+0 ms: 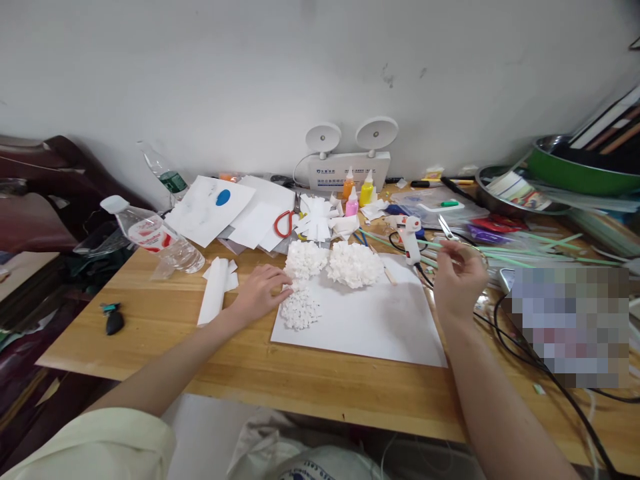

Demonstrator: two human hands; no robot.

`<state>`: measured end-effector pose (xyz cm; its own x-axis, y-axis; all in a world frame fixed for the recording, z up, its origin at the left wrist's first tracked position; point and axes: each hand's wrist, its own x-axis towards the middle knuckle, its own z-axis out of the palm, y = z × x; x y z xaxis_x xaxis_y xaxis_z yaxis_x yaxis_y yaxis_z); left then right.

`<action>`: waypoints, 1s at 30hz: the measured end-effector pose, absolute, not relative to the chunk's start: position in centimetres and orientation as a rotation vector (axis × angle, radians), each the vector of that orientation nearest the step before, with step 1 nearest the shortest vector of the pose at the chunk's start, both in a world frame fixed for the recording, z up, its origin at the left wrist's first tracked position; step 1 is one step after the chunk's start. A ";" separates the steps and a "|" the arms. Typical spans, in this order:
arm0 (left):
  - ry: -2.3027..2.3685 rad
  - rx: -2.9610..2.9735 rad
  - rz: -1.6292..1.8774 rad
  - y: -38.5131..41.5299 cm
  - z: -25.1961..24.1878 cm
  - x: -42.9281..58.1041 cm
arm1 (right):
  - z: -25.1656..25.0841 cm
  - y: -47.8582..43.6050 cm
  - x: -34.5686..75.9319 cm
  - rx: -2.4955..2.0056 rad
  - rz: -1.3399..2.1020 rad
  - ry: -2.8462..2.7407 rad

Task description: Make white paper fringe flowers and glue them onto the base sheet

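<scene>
My left hand [260, 292], fingers apart, is at the left edge of the white fluffy paper clusters; its fingertips are beside or touching them. One cluster [354, 264] lies at the back of a white sheet [370, 327], another [306, 260] to its left, and a finer one [300, 309] nearer me. On the right, my right hand [459, 270] is raised with fingers closed round small metal scissors [447, 229], whose blades point away from me. A white glue gun [411, 240] stands just left of that hand.
A water bottle [155, 237] and folded white paper [213, 291] are at the left. Behind are red-handled scissors [283, 224], paper sheets [210, 208] and paint bottles [367, 189]. Black cables [520, 350], green straws [570, 256] and a metal bowl [487, 177] occupy the right.
</scene>
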<state>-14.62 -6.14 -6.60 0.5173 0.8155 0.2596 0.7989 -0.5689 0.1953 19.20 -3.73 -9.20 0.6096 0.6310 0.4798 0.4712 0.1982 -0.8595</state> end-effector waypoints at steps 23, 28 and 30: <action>1.507 2.571 0.750 -7.1 -8.6 -14.0 | -9.6 -3.7 19.3 -1.442 0.134 -1.018; 1.552 2.512 0.851 -7.5 -8.8 -13.8 | -9.6 -3.7 19.3 -1.446 0.145 -1.015; 1.566 2.502 0.858 -7.6 -8.8 -13.6 | -9.6 -3.7 19.3 -1.439 0.150 -1.008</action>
